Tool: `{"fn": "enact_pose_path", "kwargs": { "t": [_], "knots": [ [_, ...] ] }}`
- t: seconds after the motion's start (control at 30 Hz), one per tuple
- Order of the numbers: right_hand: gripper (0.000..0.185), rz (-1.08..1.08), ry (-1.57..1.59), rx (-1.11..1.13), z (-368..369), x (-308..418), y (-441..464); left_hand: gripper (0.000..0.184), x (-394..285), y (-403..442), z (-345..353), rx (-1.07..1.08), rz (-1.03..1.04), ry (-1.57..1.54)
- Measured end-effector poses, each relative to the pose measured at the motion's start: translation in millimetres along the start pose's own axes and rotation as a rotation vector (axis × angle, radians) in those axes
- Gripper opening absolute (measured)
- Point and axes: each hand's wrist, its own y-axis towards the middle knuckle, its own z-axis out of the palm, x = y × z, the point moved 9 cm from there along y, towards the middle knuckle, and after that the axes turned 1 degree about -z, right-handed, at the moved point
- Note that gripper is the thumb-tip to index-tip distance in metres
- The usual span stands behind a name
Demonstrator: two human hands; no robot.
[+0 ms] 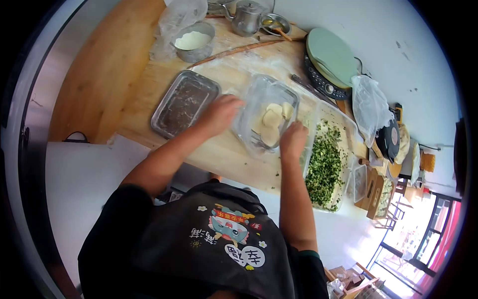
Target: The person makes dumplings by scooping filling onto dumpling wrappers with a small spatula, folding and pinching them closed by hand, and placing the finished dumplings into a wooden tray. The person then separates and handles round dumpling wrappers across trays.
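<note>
A metal tray [297, 102] holding several pale dough pieces [271, 119] sits on the wooden worktop. Clear plastic film [247, 119] lies loosely over and around it. My left hand [222, 113] is closed at the film's left edge, fingertips pinched on it. At the tray's right side, my right hand [294, 141] is closed with the film's edge in its fingers; its fingertips are partly hidden. A second, floured metal tray [184, 102] lies beside my left hand. Right of my right hand stands a clear bin with chopped greens [324, 167].
At the back are a bowl of white flour [193, 41], a metal kettle [246, 19] and a long rolling pin [244, 49]. A green-lidded electric griddle [331, 57] stands by the wall, near a hanging plastic bag [371, 107]. A small clear container [357, 183] sits at the right.
</note>
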Motion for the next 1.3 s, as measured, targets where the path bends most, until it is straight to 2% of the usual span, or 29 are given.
{"fn": "enact_pose_path", "kwargs": {
  "t": [0.03,0.07,0.17,0.27,0.33,0.37,0.4,0.5,0.6,0.7,0.8,0.83,0.9,1.1,1.2,1.23,1.3],
  "knots": [
    [0.023,-0.031,0.047,0.071,-5.3,11.7,-7.9,0.029,-11.9,13.9,30.6,0.052,0.023,-0.032],
    [0.021,-0.017,0.165,0.045,-21.0,24.5,-20.5,0.028,-22.4,25.9,56.9,0.101,0.046,-0.061],
    [0.02,-0.078,0.365,0.133,-45.0,30.5,-48.2,0.026,-14.6,48.3,123.6,0.111,0.149,0.131],
    [0.024,-0.044,0.434,0.213,-76.1,16.5,-71.0,0.024,-24.9,59.8,141.2,0.185,0.219,0.423],
    [0.024,0.008,0.545,0.202,-83.2,-4.0,-84.4,0.018,-31.0,66.1,142.3,0.196,0.239,0.437],
    [0.023,0.13,0.562,0.236,-92.9,-9.8,-89.8,0.016,-31.9,67.6,142.8,0.204,0.249,0.433],
    [0.023,0.16,0.599,0.242,-97.7,-15.2,-95.1,0.015,-33.1,68.2,143.2,0.212,0.259,0.429],
    [0.024,0.204,0.661,0.262,-111.6,-26.3,-104.1,0.013,-32.0,71.9,145.7,0.323,0.168,0.329],
    [0.027,0.206,0.799,0.203,-110.3,-38.7,-102.6,0.011,-23.5,65.9,128.2,0.39,-0.372,-0.176],
    [0.028,0.317,0.797,0.234,-103.8,-43.1,-86.1,0.015,-37.1,51.0,115.8,0.217,-0.639,-0.952],
    [0.034,0.546,1.064,0.397,-88.6,-22.7,-69.3,0.02,-89.9,33.5,108.1,0.293,-0.669,-1.24],
    [0.033,0.597,1.172,0.431,-81.4,-16.8,-65.3,0.021,-93.6,26.0,111.4,0.339,-0.664,-1.175],
    [0.031,0.497,1.15,0.364,-84.3,-9.8,-54.1,0.022,-95.9,14.8,115.9,0.419,-0.654,-1.047],
    [0.024,0.326,1.017,0.32,-87.9,-2.0,-37.9,0.021,-108.9,3.6,104.1,0.423,-0.826,-1.349],
    [0.027,0.273,1.012,0.318,-85.6,1.6,-33.7,0.022,-107.9,0.7,106.5,0.453,-0.819,-1.404],
    [0.024,0.168,1.014,0.174,-97.8,10.4,-30.1,0.022,-106.6,0.9,105.7,0.431,-0.818,-1.414],
    [0.021,0.162,0.79,0.101,-116.5,13.9,-31.1,0.022,-105.5,1.0,104.3,0.388,-0.815,-1.432]
  ]
}}
